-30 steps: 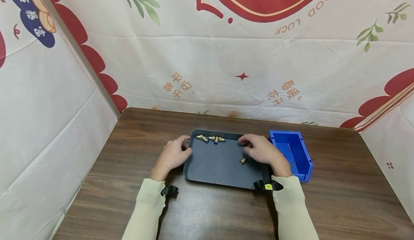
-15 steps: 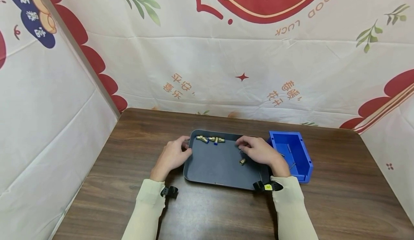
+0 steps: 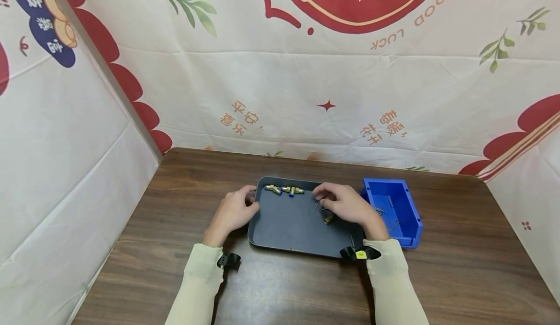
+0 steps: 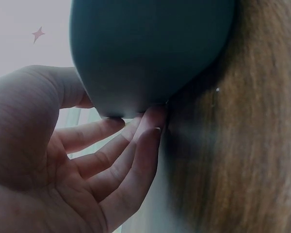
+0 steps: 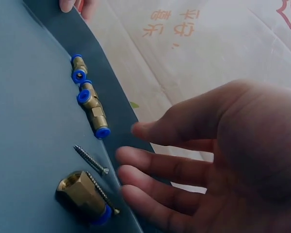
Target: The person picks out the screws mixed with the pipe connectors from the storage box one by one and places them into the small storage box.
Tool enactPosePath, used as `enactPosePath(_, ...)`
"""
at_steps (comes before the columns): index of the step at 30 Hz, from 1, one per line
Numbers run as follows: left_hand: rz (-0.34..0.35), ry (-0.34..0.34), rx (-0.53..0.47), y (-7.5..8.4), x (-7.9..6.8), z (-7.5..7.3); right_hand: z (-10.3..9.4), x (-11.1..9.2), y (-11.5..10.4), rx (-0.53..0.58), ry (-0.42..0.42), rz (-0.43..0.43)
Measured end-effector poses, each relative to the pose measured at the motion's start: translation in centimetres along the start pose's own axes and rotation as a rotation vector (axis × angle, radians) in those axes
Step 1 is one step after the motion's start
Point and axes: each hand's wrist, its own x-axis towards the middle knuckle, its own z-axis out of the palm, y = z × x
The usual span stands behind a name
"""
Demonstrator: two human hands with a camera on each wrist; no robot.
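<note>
The work in hand is judged to be partway along: brass fittings with blue ends and loose screws lie in the grey tray (image 3: 284, 225), while further screws are left in the blue bin (image 3: 389, 187), just to the right on the wooden surface (image 3: 280, 286). Along the tray's far side, a first fitting (image 5: 78, 64) is placed near the left corner, with a second fitting (image 5: 97, 113), T-shaped, just beside it. A third fitting (image 5: 85, 194) lies well apart from them, under the reach of the right hand (image 3: 347, 202). Near it a first screw (image 5: 89, 159) is seen, and a second screw (image 5: 103, 192) lies right alongside it; whether they touch cannot be told. No screw is seen joined to a fitting.

Three fittings are counted, and two screws are plainly made out in the tray. In the bin about three slender screws (image 3: 379, 211) are made out, but an exact count cannot be given. One tray and one bin are seen.

Of the hands, the right is held relaxed, fingers slightly bent and thumb apart, with nothing seen gripped. By the left hand (image 3: 235, 209) the tray's left rim is pinched, thumb over the edge and fingers outside.
</note>
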Motion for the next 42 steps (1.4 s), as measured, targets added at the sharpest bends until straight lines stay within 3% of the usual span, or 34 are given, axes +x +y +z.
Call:
enactPosePath(5, -0.001, -0.001, -0.003, 0.0, 0.1, 0.0, -0.3, -0.1, 0.4, 0.011, 0.037, 0.023)
enactPosePath(14, -0.001, 0.002, -0.002, 0.2, 0.1, -0.1, -0.2, -0.1, 0.7, -0.048, 0.02, 0.052)
enactPosePath(25, 0.001, -0.005, -0.008, -0.1, 0.0, -0.1, 0.0, 0.1, 0.7, -0.032, 0.01, 0.076)
enactPosePath(33, 0.041, 0.005, -0.008, -0.6, 0.1, 0.0, 0.0, 0.2, 0.9, -0.012, 0.024, 0.089)
enactPosePath(42, 0.019, -0.005, -0.003, -0.2, 0.0, -0.1, 0.4, 0.4, 1.2, -0.008, -0.005, 0.097)
